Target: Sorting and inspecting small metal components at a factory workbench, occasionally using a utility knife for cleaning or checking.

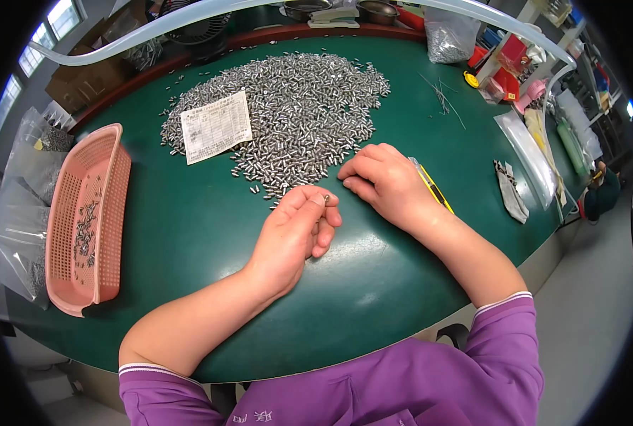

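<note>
A wide pile of small silvery metal parts (pixel 302 99) covers the far middle of the green table. At its near edge, my left hand (pixel 298 224) is turned partly palm up, pinching one small metal part (pixel 326 198) between thumb and forefinger. Its other fingers are curled loosely. My right hand (pixel 387 181) rests knuckles up beside the pile's right edge, fingers bent and pressed together. What those fingers hold, if anything, is hidden. A yellow and black utility knife (pixel 433 186) lies just behind my right wrist. A printed paper slip (pixel 217 128) rests on the pile's left side.
On the left stands a pink plastic basket (pixel 110 234) with some metal parts inside, beside clear plastic bags (pixel 22 220). Thin wires (pixel 440 99), a grey cloth piece (pixel 510 192) and a clear plastic sleeve (pixel 529 156) lie on the right. A filled bag (pixel 450 35) stands at the back.
</note>
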Motion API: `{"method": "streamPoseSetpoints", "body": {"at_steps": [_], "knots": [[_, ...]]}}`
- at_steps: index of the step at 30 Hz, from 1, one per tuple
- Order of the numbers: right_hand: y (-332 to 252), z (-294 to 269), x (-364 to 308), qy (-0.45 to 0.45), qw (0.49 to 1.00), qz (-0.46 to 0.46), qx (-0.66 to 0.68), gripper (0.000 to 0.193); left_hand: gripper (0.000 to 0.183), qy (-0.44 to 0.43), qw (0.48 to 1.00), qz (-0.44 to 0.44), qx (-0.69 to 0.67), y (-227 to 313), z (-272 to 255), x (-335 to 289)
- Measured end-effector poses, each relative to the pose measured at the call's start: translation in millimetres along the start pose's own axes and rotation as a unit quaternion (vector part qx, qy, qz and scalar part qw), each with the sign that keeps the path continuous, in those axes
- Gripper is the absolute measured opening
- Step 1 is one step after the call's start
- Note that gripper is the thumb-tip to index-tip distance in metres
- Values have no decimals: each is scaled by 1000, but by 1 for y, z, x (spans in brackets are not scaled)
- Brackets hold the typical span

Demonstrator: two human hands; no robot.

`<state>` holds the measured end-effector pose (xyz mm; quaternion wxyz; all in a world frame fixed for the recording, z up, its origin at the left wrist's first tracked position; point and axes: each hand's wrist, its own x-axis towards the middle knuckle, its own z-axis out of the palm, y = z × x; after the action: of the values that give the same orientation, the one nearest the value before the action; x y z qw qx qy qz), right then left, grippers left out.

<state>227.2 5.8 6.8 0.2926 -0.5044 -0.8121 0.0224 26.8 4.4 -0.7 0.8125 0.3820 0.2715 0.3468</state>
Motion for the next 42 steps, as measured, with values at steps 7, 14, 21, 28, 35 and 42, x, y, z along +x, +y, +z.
{"method": "streamPoseSetpoints", "body": {"at_steps": [7, 14, 21, 28, 35, 42], "knots": [[-3, 3, -1, 3, 998, 46, 43, 11, 17, -5, 1000, -7, 1, 1, -1, 0], [-30, -6, 0, -25, 937, 105, 332, 8, 18, 14, 1000, -3, 28, 2, 2, -1], [-26, 4, -3, -54, 860, 115, 494, 9, 20, -3, 999, 32, 31, -3, 0, -1], [-6, 1, 1, 22, 996, 33, 76, 26, 11, -17, 1000, 26, 3, -4, -1, -1], [1, 4, -1, 18, 999, -14, -25, 32, 16, -32, 999, 34, 3, -5, -4, -1], [-2, 3, 2, 28, 1000, 0, -12, 34, 18, -32, 999, 30, 5, -3, -4, -2]]}}
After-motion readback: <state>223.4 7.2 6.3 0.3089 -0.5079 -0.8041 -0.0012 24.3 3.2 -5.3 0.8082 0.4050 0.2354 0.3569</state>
